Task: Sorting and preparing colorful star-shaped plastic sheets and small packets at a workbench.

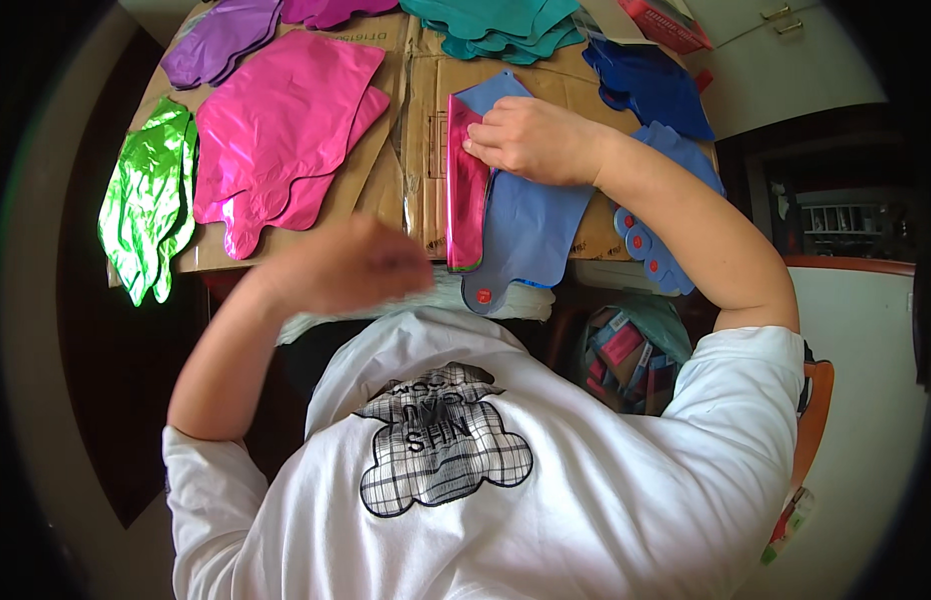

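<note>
The cardboard (406, 130) covers most of the table and carries flat foil balloons in sorted piles: pink ones (276, 130) left of its middle, a green pile (146, 200) at its left edge, purple (221, 40) at the far left corner, teal (501, 30) along the far edge, dark blue (651, 85) toward the far right corner. A pale blue balloon (531, 220) lies at the near edge, right of the middle, its neck hanging over that edge, and a narrow magenta balloon (468, 190) lies folded along its left side, touching it.

The right hand (531, 140) rests on top of both, fingers together and bent, tips pressing the magenta fold near its top. To do this well, I judge the fingertips should keep the fold pinned flat against the blue sheet, since slick foil slides easily and a loose edge would spring open; the crease should run straight along the blue balloon's side.

The left hand (351, 265) is raised above the near edge and blurred; whether it is open, closed or holding anything cannot be told. A pale sheet (506, 300) under the near edge is half hidden by it. More light blue balloons (651, 235) are partly covered by the right forearm. A bag (626, 350) of coloured packets below the table is too dim to read.
</note>
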Action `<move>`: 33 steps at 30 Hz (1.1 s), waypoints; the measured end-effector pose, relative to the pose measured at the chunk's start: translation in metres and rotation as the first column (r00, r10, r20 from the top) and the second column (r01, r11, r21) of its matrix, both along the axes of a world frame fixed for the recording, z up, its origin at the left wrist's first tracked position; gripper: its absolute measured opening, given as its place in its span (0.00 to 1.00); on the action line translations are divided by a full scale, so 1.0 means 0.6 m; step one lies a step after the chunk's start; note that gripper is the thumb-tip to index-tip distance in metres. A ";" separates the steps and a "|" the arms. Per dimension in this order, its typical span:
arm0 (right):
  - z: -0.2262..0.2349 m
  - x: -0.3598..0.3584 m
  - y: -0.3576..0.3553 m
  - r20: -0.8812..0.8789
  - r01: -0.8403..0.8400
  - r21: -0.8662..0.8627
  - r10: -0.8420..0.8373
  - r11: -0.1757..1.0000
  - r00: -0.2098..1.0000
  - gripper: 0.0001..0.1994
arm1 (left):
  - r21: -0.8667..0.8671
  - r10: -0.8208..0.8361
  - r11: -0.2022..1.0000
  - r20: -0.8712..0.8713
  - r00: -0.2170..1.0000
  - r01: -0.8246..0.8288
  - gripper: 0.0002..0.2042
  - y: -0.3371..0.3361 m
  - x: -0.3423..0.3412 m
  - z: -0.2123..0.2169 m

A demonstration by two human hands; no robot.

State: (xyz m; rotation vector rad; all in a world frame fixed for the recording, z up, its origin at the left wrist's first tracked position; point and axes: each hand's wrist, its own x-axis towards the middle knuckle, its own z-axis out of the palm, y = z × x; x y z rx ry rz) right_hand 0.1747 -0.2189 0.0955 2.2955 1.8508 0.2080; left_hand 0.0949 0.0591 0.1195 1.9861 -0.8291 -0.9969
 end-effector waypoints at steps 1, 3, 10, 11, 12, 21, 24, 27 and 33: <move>0.003 0.002 0.002 0.006 0.008 0.002 -0.008 1.000 1.000 0.14 | 0.048 0.169 0.984 0.056 0.984 -0.172 0.09 -0.010 0.015 0.025; -0.002 0.003 0.002 0.008 -0.005 0.018 0.005 1.000 1.000 0.13 | -0.230 0.212 0.970 0.638 0.740 -0.080 0.07 -0.030 0.069 -0.002; 0.006 -0.001 0.004 -0.021 0.041 -0.025 -0.042 0.999 0.999 0.08 | -0.179 0.043 0.964 0.833 0.552 0.196 0.19 -0.068 0.153 -0.097; 0.004 -0.001 0.001 -0.036 0.064 -0.016 -0.064 0.998 0.997 0.08 | -0.173 0.037 0.968 0.816 0.576 0.183 0.21 -0.067 0.151 -0.099; 0.002 -0.002 -0.003 -0.049 0.088 -0.007 -0.088 0.996 0.995 0.09 | -0.167 0.031 0.971 0.800 0.599 0.173 0.23 -0.067 0.149 -0.100; 0.032 -0.056 -0.094 -0.277 0.627 0.216 -0.569 0.748 0.774 0.09 | -0.176 0.044 0.961 0.859 0.510 0.214 0.39 -0.067 0.138 -0.109; 0.080 -0.135 -0.084 -0.559 0.886 -0.248 -0.804 0.393 0.201 0.17 | -0.134 0.018 0.970 0.873 0.487 0.203 0.43 -0.062 0.130 -0.102; 0.058 -0.233 -0.083 -0.674 0.761 -0.616 -0.638 0.207 -0.372 0.27 | -0.155 0.038 0.964 0.887 0.461 0.218 0.45 -0.060 0.130 -0.107; -0.039 -0.311 -0.047 -0.784 0.870 -0.481 0.390 0.110 -0.483 0.28 | -0.126 0.018 0.966 0.904 0.428 0.226 0.47 -0.064 0.133 -0.113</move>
